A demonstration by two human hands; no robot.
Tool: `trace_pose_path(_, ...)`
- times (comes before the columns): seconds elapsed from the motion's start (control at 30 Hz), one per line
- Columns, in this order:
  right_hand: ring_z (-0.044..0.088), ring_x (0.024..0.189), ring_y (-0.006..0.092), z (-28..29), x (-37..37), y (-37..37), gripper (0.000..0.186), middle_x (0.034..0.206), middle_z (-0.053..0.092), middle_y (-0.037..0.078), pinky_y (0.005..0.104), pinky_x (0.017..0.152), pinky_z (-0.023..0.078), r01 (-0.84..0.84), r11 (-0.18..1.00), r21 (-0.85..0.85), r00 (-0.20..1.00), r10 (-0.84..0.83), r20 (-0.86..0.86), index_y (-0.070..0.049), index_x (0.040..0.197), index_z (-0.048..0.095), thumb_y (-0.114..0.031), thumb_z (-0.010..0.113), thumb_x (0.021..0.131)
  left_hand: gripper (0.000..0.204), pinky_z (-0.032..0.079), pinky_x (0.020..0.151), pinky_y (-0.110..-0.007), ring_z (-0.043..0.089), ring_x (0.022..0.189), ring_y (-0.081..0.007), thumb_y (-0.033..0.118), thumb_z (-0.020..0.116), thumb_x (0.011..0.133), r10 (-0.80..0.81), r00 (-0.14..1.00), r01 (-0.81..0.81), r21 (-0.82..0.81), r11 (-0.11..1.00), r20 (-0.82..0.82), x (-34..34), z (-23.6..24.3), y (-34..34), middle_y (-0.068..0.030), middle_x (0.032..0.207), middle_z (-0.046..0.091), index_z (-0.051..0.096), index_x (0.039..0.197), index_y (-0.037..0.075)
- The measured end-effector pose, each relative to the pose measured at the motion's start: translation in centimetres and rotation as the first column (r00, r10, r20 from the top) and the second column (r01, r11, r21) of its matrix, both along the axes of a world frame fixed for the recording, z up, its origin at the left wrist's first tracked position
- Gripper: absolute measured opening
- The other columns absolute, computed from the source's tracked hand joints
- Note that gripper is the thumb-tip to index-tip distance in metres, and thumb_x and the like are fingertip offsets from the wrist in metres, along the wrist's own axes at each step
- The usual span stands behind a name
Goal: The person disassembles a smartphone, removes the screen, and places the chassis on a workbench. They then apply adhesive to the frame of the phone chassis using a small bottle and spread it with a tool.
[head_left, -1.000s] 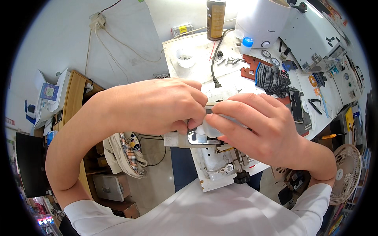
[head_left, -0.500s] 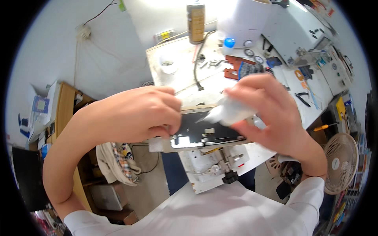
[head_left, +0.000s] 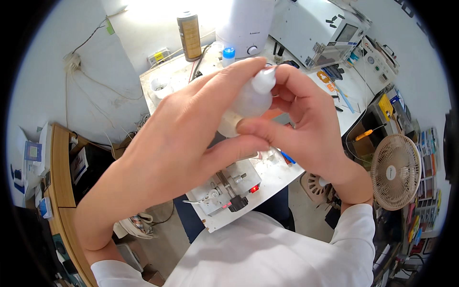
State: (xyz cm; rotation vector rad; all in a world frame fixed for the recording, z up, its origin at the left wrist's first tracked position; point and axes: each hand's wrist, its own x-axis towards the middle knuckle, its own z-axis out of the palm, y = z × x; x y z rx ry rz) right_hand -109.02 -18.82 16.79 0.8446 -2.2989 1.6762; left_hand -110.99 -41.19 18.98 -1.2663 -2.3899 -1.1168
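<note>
A white translucent squeeze bottle [head_left: 252,100] is raised over the bench, its white nozzle cap pointing up and to the right. My left hand [head_left: 184,117] wraps it from the left, the fingers reaching over toward the cap. From the other side my right hand [head_left: 308,117] is closed on it, with the thumb low on the body and the fingertips beside the cap. Beneath the hands stands a metal work fixture [head_left: 228,187] with a black knob and a red switch. The dark phone screen on that fixture is almost wholly hidden by my hands.
Behind my hands are a brown spray can [head_left: 190,36], a small blue-capped bottle [head_left: 228,56], a white cup [head_left: 161,87] and a white humidifier-like appliance [head_left: 244,28]. A grey box machine [head_left: 306,31] stands far right. A beige fan [head_left: 396,172] is at the right.
The bottle has risen away from the phone screen and tipped upward in my right hand. My left hand has left the screen and taken hold of the bottle. The view has shifted right.
</note>
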Motion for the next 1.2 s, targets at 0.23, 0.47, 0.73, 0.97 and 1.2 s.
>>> trace_pose_path(0.23, 0.071, 0.107, 0.0295, -8.2, 0.7, 5.6, 0.049, 0.118, 0.071, 0.012, 0.0395, 0.087, 0.061, 0.383, 0.776, 0.502, 0.921, -0.275, -0.277, -0.010, 0.134, 0.066, -0.015, 0.082, 0.088, 0.070, 0.052, 0.106, -0.037, 0.068, 0.121, -0.0227, 0.007, 0.077, 0.093, 0.172, 0.945, -0.242, 0.242, 0.940, 0.277, 2.3, -2.6, -4.4, -0.0147, 0.134, 0.070, 0.048, 0.156, 0.003)
trace_pose_path(0.47, 0.063, 0.112, 0.0332, -16.6, 2.4, 9.3, 0.041, 0.123, 0.066, 0.013, 0.0426, 0.098, 0.052, 0.362, 0.633, 0.684, 0.930, -0.291, -0.223, -0.005, 0.127, 0.071, -0.012, 0.079, 0.087, 0.067, 0.053, 0.098, -0.034, 0.065, 0.106, -0.0168, 0.001, 0.068, 0.095, 0.357, 0.831, -0.557, 0.631, 0.541, 0.428, 9.3, -8.3, -12.0, -0.0080, 0.114, 0.065, 0.042, 0.157, -0.003)
trace_pose_path(0.73, 0.063, 0.088, 0.0153, -5.3, -0.4, 7.3, 0.037, 0.115, 0.064, 0.011, 0.0280, 0.080, 0.052, 0.325, 0.899, 0.293, 0.932, -0.253, -0.259, 0.002, 0.127, 0.071, 0.007, 0.065, 0.091, 0.036, 0.054, 0.075, -0.024, 0.062, 0.088, -0.0100, -0.003, 0.074, 0.094, 0.430, 0.610, -0.790, 0.546, 0.277, 0.665, 11.0, -15.9, -13.5, -0.0053, 0.105, 0.065, 0.059, 0.126, 0.004)
trace_pose_path(0.97, 0.068, 0.088, 0.0206, 0.8, -3.0, -1.5, 0.036, 0.113, 0.067, 0.012, 0.0329, 0.073, 0.057, -0.146, 0.875, 0.462, 0.910, 0.302, -0.285, -0.003, 0.114, 0.078, -0.004, 0.085, 0.078, 0.030, 0.055, 0.083, -0.027, 0.066, 0.094, -0.0101, -0.004, 0.078, 0.092, 0.298, 0.765, -0.644, 0.683, 0.346, 0.570, 6.1, -16.9, -12.0, -0.0079, 0.108, 0.073, 0.061, 0.115, 0.006)
trace_pose_path(1.2, 0.066, 0.090, 0.0215, 0.4, -6.3, -6.7, 0.033, 0.111, 0.069, 0.001, 0.0364, 0.075, 0.055, -0.270, 0.706, 0.655, 0.735, 0.591, -0.333, -0.012, 0.113, 0.078, -0.013, 0.084, 0.081, 0.036, 0.052, 0.091, -0.029, 0.066, 0.100, -0.0126, 0.000, 0.080, 0.092, 0.272, 0.765, -0.642, 0.658, 0.393, 0.584, 5.3, -16.7, -12.6, -0.0054, 0.107, 0.071, 0.059, 0.121, 0.008)
